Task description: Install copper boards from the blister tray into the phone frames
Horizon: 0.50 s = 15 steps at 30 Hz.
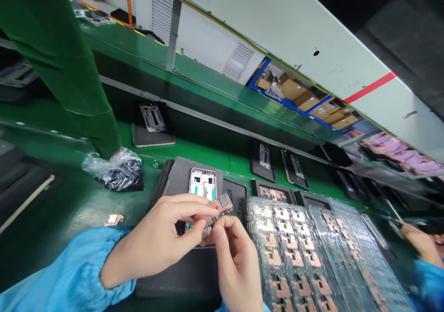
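Observation:
A small copper-coloured circuit board [223, 203] is held up between my two hands, in front of a phone frame. My left hand [166, 233] pinches it from the left between thumb and fingers. The fingers of my right hand [236, 256] are closed at the board's lower edge; whether they grip the board or a tiny part on it is hidden. Behind the hands, the silver phone frame [203, 179] with blue strips lies on a dark foam pad [178, 168]. To the right, a clear plastic tray [255, 252] carries rows of similar boards.
A second clear tray [335, 261] with boards lies further right. A plastic bag of black parts [125, 173] and a loose board [114, 219] are at left. Phone frames on pads [152, 118] stand along the green line behind. Another person's hand [418, 240] is at far right.

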Each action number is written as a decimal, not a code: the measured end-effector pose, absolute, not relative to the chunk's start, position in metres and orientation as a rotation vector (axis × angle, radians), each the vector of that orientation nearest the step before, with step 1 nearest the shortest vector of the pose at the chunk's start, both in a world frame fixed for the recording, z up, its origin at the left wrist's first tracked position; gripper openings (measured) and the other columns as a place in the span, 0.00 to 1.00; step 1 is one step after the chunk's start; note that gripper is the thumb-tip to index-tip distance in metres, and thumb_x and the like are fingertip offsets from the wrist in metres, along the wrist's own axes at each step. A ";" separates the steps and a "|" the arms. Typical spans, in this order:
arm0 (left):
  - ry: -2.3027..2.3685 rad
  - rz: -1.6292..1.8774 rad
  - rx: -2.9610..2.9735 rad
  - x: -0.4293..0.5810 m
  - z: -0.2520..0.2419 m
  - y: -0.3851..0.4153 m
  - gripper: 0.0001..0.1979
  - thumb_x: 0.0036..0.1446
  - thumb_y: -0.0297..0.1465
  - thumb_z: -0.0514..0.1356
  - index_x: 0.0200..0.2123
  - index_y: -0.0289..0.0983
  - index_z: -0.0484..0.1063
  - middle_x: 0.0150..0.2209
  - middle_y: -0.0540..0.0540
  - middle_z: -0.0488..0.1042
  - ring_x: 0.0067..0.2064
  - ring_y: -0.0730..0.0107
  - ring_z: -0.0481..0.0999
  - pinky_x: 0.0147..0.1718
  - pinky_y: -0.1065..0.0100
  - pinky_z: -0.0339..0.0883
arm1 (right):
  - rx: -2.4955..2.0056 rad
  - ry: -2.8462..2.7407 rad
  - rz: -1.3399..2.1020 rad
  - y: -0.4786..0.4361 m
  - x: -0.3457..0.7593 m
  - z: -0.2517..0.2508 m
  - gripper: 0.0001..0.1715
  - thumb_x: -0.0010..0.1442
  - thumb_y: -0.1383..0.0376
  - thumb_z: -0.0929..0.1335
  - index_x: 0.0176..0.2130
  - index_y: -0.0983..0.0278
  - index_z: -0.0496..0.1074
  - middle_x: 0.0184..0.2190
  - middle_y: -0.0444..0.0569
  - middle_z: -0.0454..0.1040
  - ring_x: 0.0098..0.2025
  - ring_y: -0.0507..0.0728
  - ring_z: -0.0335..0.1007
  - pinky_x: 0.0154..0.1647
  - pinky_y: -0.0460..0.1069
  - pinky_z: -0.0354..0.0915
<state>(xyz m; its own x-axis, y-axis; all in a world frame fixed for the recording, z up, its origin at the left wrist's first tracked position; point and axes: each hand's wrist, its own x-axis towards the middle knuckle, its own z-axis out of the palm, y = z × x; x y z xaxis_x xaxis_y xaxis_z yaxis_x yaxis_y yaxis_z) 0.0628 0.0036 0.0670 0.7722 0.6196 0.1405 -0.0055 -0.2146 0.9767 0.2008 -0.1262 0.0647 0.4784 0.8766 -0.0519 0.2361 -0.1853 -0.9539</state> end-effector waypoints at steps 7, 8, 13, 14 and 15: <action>0.475 0.606 1.670 0.065 0.067 0.004 0.17 0.69 0.29 0.58 0.53 0.40 0.85 0.56 0.45 0.82 0.56 0.62 0.82 0.54 0.70 0.80 | -1.797 -1.005 0.568 -0.121 0.198 0.061 0.15 0.74 0.53 0.66 0.39 0.60 0.73 0.31 0.47 0.79 0.30 0.54 0.77 0.32 0.46 0.73; 0.473 0.600 1.649 0.065 0.067 0.004 0.17 0.69 0.29 0.58 0.53 0.40 0.84 0.57 0.45 0.81 0.56 0.62 0.82 0.53 0.70 0.80 | -1.815 -1.021 0.538 -0.120 0.199 0.062 0.16 0.74 0.54 0.66 0.39 0.60 0.73 0.31 0.47 0.79 0.30 0.55 0.77 0.32 0.46 0.72; 0.449 0.579 1.573 0.065 0.067 0.003 0.17 0.68 0.27 0.58 0.54 0.41 0.84 0.56 0.45 0.81 0.56 0.62 0.82 0.51 0.71 0.82 | -1.828 -1.130 0.595 -0.121 0.201 0.067 0.18 0.75 0.55 0.64 0.35 0.60 0.73 0.25 0.44 0.75 0.25 0.53 0.73 0.28 0.45 0.67; 0.443 0.577 1.559 0.065 0.067 0.003 0.17 0.68 0.26 0.59 0.54 0.41 0.84 0.56 0.46 0.81 0.56 0.63 0.82 0.51 0.71 0.82 | -1.813 -1.127 0.609 -0.121 0.201 0.068 0.19 0.76 0.55 0.64 0.35 0.60 0.73 0.24 0.43 0.74 0.25 0.53 0.72 0.27 0.45 0.67; 0.439 0.574 1.545 0.065 0.068 0.003 0.17 0.68 0.26 0.59 0.53 0.42 0.84 0.55 0.47 0.81 0.55 0.63 0.82 0.50 0.72 0.82 | -1.797 -1.119 0.619 -0.122 0.201 0.068 0.19 0.75 0.55 0.64 0.34 0.60 0.72 0.23 0.43 0.73 0.24 0.52 0.71 0.27 0.44 0.66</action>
